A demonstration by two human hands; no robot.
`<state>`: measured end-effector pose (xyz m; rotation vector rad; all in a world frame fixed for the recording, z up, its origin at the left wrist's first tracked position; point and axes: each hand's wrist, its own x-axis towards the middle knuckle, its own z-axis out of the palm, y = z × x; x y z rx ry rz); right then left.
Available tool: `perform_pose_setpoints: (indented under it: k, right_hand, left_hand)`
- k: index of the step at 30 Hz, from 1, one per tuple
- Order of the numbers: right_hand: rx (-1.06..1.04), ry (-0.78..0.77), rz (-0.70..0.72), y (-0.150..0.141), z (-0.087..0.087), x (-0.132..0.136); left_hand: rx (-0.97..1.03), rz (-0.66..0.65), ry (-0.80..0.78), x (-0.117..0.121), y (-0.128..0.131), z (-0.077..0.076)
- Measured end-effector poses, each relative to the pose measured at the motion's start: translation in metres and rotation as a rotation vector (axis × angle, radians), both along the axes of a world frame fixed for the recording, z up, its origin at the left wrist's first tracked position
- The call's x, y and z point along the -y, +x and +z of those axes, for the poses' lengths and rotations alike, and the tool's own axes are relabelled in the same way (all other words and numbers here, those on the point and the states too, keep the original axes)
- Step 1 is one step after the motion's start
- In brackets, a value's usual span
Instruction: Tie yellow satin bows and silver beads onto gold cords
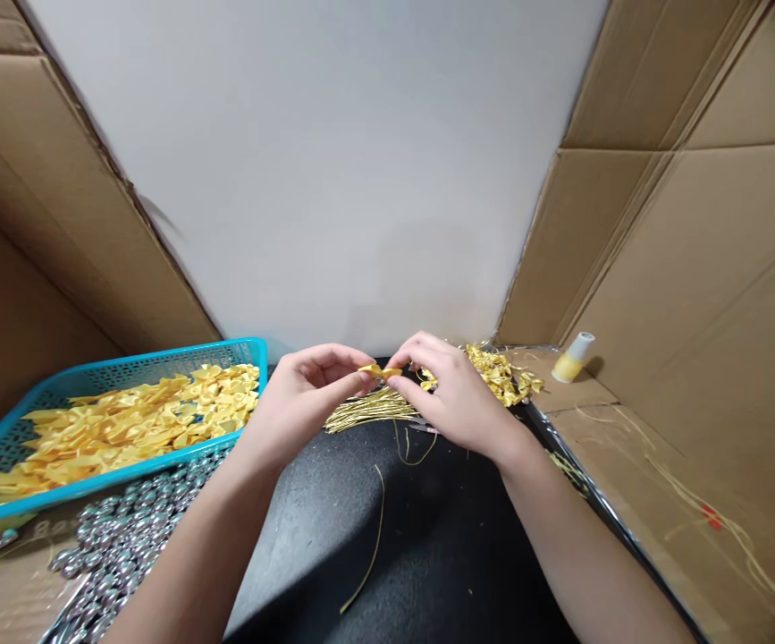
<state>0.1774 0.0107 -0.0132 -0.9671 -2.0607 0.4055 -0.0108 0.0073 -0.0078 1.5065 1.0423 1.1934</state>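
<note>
One loose gold cord [381, 523] lay nearest, on the black table [454, 546]. Beyond it, the left hand [307, 385] and right hand [450, 389] pinched opposite ends of a yellow ribbon piece [380, 371] between thumbs and fingers, above a bundle of gold cords [366, 411]. The ribbon looked light, soft, perhaps slick, and easily creased; a gentle fingertip hold near its ends seemed to suit it. Farther right stood a pale-topped container [571, 360].
</note>
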Motion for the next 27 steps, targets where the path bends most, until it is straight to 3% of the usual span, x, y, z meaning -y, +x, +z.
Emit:
perform_pose_setpoints:
  k: [8, 12, 19, 23, 25, 27]
  right_hand:
    - [-0.137, -0.203, 0.095, 0.0002, 0.0054, 0.0021]
    - [-0.212, -0.272, 0.138, 0.0006, 0.0044, 0.0015]
    - [-0.101, -0.275, 0.164, 0.0027, 0.0057, 0.0015]
    - [-0.184, -0.287, 0.136, 0.0019, 0.0058, 0.0022]
    - [-0.259, -0.357, 0.091, 0.0005, 0.005, 0.0039]
    - [-0.313, -0.518, 0.136, -0.0011, 0.0034, 0.006]
  left_hand:
    - [-0.173, 0.008, 0.096, 0.0053, 0.0035, 0.002]
    - [-0.169, -0.004, 0.057, 0.0059, 0.0048, 0.0027]
    - [-0.25, -0.044, 0.119, 0.0073, 0.0049, 0.0032]
    - [-0.374, -0.045, 0.217, 0.0084, 0.0038, 0.0036]
    - [-0.41, -0.005, 0.256, 0.0083, 0.0035, 0.0031]
    - [-0.432, 0.042, 0.293, 0.0074, 0.0032, 0.0019]
